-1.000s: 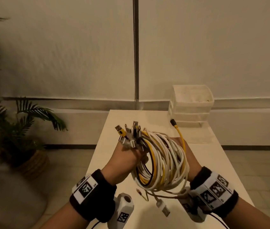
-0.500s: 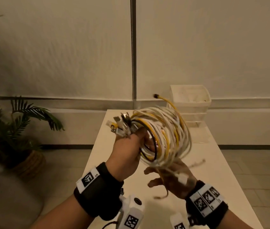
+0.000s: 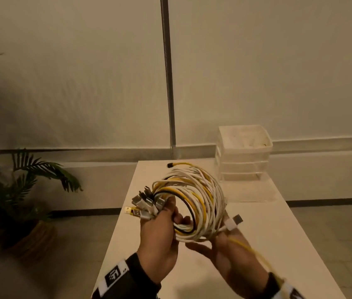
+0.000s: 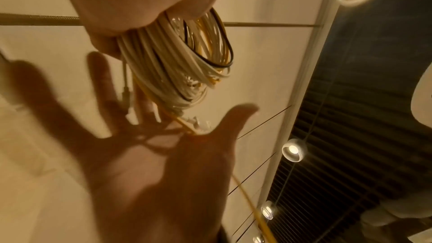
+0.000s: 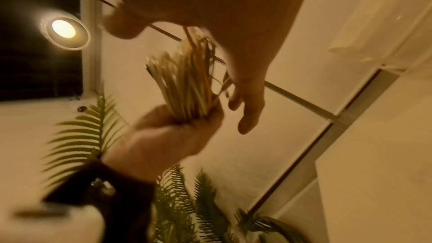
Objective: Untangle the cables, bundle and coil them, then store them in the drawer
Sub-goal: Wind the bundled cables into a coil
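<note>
White and yellow cable, with one black strand through it, makes up the coil held up over the pale table. From the head camera, the left hand is wrapped around the near side of the coil, fingers curled through the loop, and a cluster of plugs sticks out past its knuckles. The right hand lies palm-up under the coil with its fingers spread, the bottom of the loops resting against it. A white connector pokes out at its fingertips, and a loose yellow cable runs across the palm toward the wrist. A clear plastic drawer unit stands at the table's far right end, well apart from the coil. A potted palm sits on the floor to the left.

The left wrist camera looks up: the coil hangs from the left hand's grip at the top of the frame, and the right hand is open below it, fingers straight, the yellow cable lying over the palm. Ceiling lights glow on the right.

The right wrist camera is blurred. The left hand clamps the strands of the coil, while the right hand's fingers stretch loosely beside them.
</note>
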`<state>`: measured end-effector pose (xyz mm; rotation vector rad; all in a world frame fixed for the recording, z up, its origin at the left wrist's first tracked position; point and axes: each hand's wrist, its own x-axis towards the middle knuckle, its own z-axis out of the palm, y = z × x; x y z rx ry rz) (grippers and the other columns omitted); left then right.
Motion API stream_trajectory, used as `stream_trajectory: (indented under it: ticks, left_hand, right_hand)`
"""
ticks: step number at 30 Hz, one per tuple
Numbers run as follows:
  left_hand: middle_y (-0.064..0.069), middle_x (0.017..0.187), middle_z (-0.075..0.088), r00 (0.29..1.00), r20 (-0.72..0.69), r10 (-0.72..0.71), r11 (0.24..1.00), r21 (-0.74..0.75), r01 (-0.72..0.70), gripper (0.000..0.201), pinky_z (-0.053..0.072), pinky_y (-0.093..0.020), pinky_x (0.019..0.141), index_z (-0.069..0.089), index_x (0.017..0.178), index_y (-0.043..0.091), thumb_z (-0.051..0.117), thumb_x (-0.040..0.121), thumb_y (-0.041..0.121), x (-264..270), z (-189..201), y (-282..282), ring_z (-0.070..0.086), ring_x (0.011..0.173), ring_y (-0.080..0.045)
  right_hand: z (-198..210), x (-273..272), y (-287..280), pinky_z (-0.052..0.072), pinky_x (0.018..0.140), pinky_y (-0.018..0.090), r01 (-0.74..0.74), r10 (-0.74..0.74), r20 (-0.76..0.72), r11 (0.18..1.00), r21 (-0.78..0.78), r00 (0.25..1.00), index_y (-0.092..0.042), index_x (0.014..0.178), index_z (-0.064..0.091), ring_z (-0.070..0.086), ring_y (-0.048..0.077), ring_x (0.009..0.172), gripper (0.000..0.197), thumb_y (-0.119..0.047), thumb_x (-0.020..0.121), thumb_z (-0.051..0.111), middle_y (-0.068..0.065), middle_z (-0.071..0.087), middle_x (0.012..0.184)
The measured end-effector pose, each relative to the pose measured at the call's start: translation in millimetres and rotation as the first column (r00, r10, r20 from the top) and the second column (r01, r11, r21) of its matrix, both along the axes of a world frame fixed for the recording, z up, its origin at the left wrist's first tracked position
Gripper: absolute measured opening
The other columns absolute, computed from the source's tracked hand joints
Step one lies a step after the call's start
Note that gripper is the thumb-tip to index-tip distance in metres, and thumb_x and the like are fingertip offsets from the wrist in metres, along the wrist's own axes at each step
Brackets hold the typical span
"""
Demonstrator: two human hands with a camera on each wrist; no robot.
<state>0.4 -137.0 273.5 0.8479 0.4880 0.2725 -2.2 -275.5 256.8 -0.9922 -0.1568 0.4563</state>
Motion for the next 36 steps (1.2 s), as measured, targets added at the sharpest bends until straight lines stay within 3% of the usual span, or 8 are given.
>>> stream_trajectory:
  ticks: [5, 8, 11, 18, 23, 26, 32, 36]
  left_hand:
    - [-0.008, 0.058, 0.058, 0.997, -0.035, 0.072, 0.97, 0.234, -0.062, 0.025, 0.05, -0.03, 0.05, 0.059, 0.075, 0.007, 0.05, 0.092, -0.009, -15.5, -19.7, -8.0, 0.051, 0.057, -0.024]
    - [0.001, 0.046, 0.065, 0.992, -0.121, -0.038, 0.895, 0.436, 0.088, 0.043, 0.052, -0.024, 0.055, 0.065, 0.054, 0.013, 0.054, 0.09, -0.009, -31.9, -27.8, -7.7, 0.063, 0.047, -0.011]
    - [-0.011, 0.051, 0.068, 0.987, -0.154, -0.036, 0.875, 0.473, 0.106, 0.015, 0.049, -0.021, 0.041, 0.068, 0.078, -0.005, 0.059, 0.09, -0.004, -43.2, -43.5, -0.8, 0.064, 0.043, -0.014]
    - [-0.014, 0.058, 0.07, 0.974, -0.209, -0.082, 0.843, 0.508, 0.18, 0.003, 0.051, -0.028, 0.042, 0.067, 0.09, 0.004, 0.064, 0.09, 0.005, -43.5, -61.4, 7.2, 0.068, 0.051, -0.023]
    - [-0.019, 0.063, 0.07, 0.974, -0.217, -0.06, 0.883, 0.444, 0.153, 0.008, 0.05, -0.031, 0.047, 0.066, 0.098, 0.005, 0.065, 0.091, 0.009, -35.4, -83.4, 8.9, 0.068, 0.052, -0.028]
    - [-0.011, 0.064, 0.071, 0.98, -0.192, -0.053, 0.877, 0.461, 0.138, 0.007, 0.054, -0.037, 0.052, 0.067, 0.096, 0.01, 0.062, 0.092, 0.008, -33.2, -94.0, 6.9, 0.069, 0.053, -0.028]
    - [-0.001, 0.074, 0.073, 0.902, -0.15, -0.404, 0.765, 0.485, 0.424, 0.02, 0.059, -0.04, 0.065, 0.069, 0.101, 0.021, 0.071, 0.084, 0.009, -41.2, -94.4, 9.8, 0.073, 0.068, -0.029]
    - [-0.019, 0.084, 0.071, 0.827, -0.031, -0.561, 0.718, 0.479, 0.505, 0.026, 0.059, -0.046, 0.07, 0.072, 0.104, 0.014, 0.075, 0.081, 0.003, -37.8, -89.0, 22.2, 0.067, 0.071, -0.036]
  right_hand:
    - [22.0, 3.6, -4.4, 0.045, 0.097, 0.061, -0.075, 0.096, -0.315, 0.994, 0.077, 0.944, -0.009, 0.117, 0.067, 0.064, 0.039, 0.106, 0.05, -0.033, 0.074, 0.07, 0.02, 0.068, 0.114]
    - [8.8, 7.0, -0.8, 0.058, 0.077, 0.048, 0.0, 0.004, -0.372, 1.0, 0.01, 0.928, -0.005, 0.11, 0.07, 0.07, 0.03, 0.078, 0.042, -0.03, 0.076, 0.07, 0.016, 0.072, 0.099]
    - [-14.0, 5.2, 4.4, 0.055, 0.073, 0.054, 0.105, -0.165, -0.398, 0.98, -0.17, 0.903, -0.01, 0.116, 0.063, 0.063, 0.03, 0.072, 0.046, -0.033, 0.078, 0.072, 0.011, 0.066, 0.09]
    - [-35.5, -4.2, 29.5, 0.049, 0.067, 0.044, 0.354, -0.455, -0.093, 0.79, -0.5, 0.885, -0.01, 0.087, 0.057, 0.054, 0.032, 0.073, 0.021, -0.029, 0.085, 0.048, 0.014, 0.055, 0.078]
    - [-35.9, -7.7, 26.4, 0.052, 0.062, 0.036, 0.176, -0.271, -0.142, 0.866, -0.468, 0.952, -0.018, 0.096, 0.057, 0.056, 0.026, 0.074, 0.044, -0.059, 0.088, 0.047, 0.01, 0.059, 0.084]
    - [-49.3, -9.7, 20.9, 0.059, 0.073, 0.036, 0.146, -0.141, 0.055, 0.786, -0.6, 0.988, -0.036, 0.119, 0.046, 0.064, 0.018, 0.089, 0.065, -0.075, 0.069, 0.057, -0.008, 0.061, 0.111]
    - [-59.5, -9.4, -5.0, 0.044, 0.052, 0.03, 0.207, -0.196, 0.086, 0.759, -0.617, 0.977, -0.02, 0.093, 0.063, 0.057, 0.023, 0.062, 0.019, -0.03, 0.082, 0.074, 0.008, 0.064, 0.075]
    - [-67.1, -15.3, -14.5, 0.046, 0.06, 0.035, 0.21, -0.206, 0.07, 0.806, -0.553, 0.976, -0.021, 0.1, 0.067, 0.053, 0.024, 0.064, 0.014, -0.023, 0.086, 0.07, 0.017, 0.068, 0.088]
